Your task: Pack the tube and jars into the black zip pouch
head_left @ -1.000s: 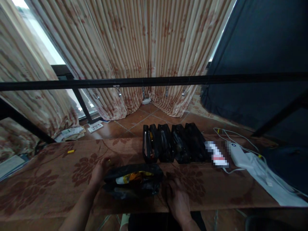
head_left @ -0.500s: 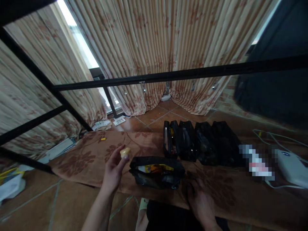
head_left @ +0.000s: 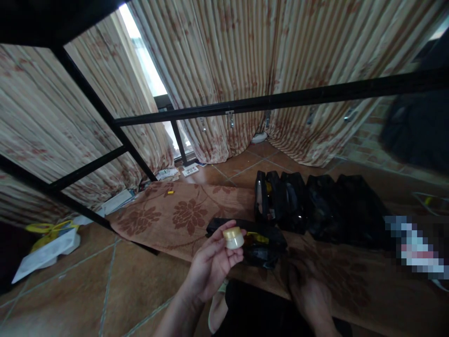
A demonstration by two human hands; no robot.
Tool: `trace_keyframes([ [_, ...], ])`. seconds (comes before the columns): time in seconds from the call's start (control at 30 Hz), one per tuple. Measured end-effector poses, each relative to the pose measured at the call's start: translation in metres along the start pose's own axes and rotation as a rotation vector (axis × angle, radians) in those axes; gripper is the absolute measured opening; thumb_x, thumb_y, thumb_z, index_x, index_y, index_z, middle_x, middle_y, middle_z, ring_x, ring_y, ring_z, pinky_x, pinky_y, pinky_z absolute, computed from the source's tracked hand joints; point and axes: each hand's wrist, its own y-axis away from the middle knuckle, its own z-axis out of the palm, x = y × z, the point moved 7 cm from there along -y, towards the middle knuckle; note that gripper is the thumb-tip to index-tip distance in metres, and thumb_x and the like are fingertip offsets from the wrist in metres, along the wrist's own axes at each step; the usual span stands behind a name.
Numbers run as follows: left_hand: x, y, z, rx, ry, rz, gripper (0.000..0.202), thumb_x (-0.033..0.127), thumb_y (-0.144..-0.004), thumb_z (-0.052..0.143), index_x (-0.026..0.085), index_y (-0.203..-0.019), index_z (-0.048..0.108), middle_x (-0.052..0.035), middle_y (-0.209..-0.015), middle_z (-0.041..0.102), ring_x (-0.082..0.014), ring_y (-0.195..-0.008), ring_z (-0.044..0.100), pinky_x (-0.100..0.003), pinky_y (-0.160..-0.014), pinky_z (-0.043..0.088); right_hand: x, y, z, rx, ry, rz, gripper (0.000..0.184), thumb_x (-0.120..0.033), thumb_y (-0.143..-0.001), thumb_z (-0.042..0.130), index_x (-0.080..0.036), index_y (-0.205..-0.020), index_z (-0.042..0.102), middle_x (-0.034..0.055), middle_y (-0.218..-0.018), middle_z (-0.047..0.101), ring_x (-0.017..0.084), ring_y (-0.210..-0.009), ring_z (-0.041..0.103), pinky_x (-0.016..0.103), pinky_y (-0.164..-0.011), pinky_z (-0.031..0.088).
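Observation:
My left hand [head_left: 213,264] is closed on a small cream jar [head_left: 234,238] with a gold lid and a pale body, held upright between thumb and fingers. It is in front of an open black pouch [head_left: 266,255] and hides its left part. Something yellow [head_left: 257,237] shows inside the pouch. My right hand [head_left: 310,292] rests low on the brown patterned cloth, just right of the pouch. Its fingers lie in dark shadow, so their grip is unclear.
Several black pouches [head_left: 293,201] stand in a row behind the open one. A black metal bar [head_left: 273,100] crosses ahead of the curtains. A small yellow piece [head_left: 170,192] lies on the cloth [head_left: 147,210]. At right lies a blurred-out item [head_left: 417,245].
My left hand has moved right with the jar, from left of the open pouch to in front of it, and turned it upright. The view has swung left. My right hand stays beside the pouch.

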Motion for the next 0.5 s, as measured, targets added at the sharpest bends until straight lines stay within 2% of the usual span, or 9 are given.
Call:
trace_keyframes([
  [0.17,-0.005,0.001,0.005,-0.021,-0.018,-0.007,0.054,0.015,-0.081,0.063,0.017,-0.134,0.053,-0.0134,-0.119,0.067,-0.014,-0.081,0.067,-0.028,-0.082,0.051,-0.001,0.0,-0.001,0.003,0.019,0.004,0.032,-0.035,-0.093,0.036,-0.022,-0.099,0.066,0.0069,-0.113,0.064,0.022,-0.092,0.064,0.034,-0.075,0.052],
  [0.3,-0.01,0.002,0.006,0.009,-0.072,0.007,0.053,0.016,-0.081,0.066,0.018,-0.133,0.055,-0.0101,-0.105,0.07,-0.0153,-0.082,0.067,-0.029,-0.083,0.05,-0.001,0.0,-0.002,-0.005,0.025,0.006,0.032,-0.034,-0.093,0.036,-0.023,-0.098,0.066,0.0073,-0.112,0.065,0.021,-0.087,0.064,0.033,-0.071,0.052],
  [0.4,-0.013,0.002,0.007,0.016,-0.103,0.01,0.055,0.016,-0.079,0.068,0.019,-0.132,0.056,-0.0073,-0.099,0.07,-0.0154,-0.082,0.067,-0.03,-0.083,0.049,-0.002,0.0,-0.002,-0.005,0.019,0.0,0.033,-0.034,-0.093,0.036,-0.022,-0.098,0.066,0.008,-0.111,0.065,0.021,-0.088,0.064,0.033,-0.073,0.052],
  [0.5,-0.016,0.001,0.007,0.023,-0.144,0.021,0.056,0.015,-0.076,0.072,0.021,-0.13,0.057,-0.006,-0.101,0.069,-0.0153,-0.083,0.068,-0.03,-0.085,0.05,-0.003,0.0,-0.003,-0.006,0.015,0.003,0.032,-0.034,-0.092,0.037,-0.022,-0.098,0.066,0.0081,-0.111,0.065,0.022,-0.091,0.064,0.034,-0.077,0.052],
])
